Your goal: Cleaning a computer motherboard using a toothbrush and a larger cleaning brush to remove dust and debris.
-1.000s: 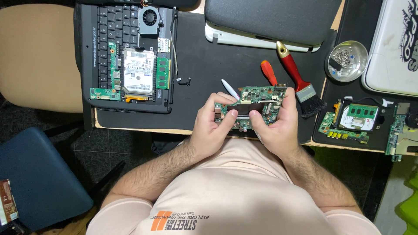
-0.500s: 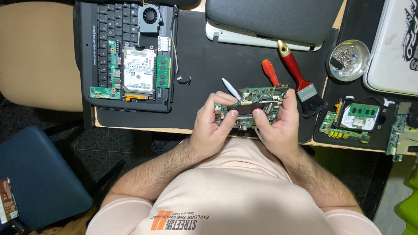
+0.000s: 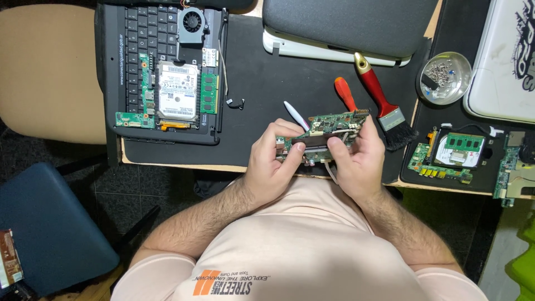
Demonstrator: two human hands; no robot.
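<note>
A green circuit board (image 3: 333,124) with a dark strip across its front is held up over the near edge of the black mat (image 3: 267,78). My left hand (image 3: 273,159) grips its left end, thumb pressed on the strip. My right hand (image 3: 356,161) grips the right end, thumb also on the strip. A thin white cable hangs below the board between both hands. Just behind the board lie a white plastic pry tool (image 3: 295,114) and a screwdriver with an orange-red handle (image 3: 345,93).
A red-handled brush (image 3: 382,103) lies right of the board. A round metal dish of screws (image 3: 444,78) sits farther right. An opened laptop base with drive, fan and memory (image 3: 167,78) is at the left. More boards (image 3: 457,153) lie at the right edge; a grey laptop (image 3: 345,28) behind.
The board and both hands have stayed in nearly the same place; the thumbs shift slightly along the dark strip.
</note>
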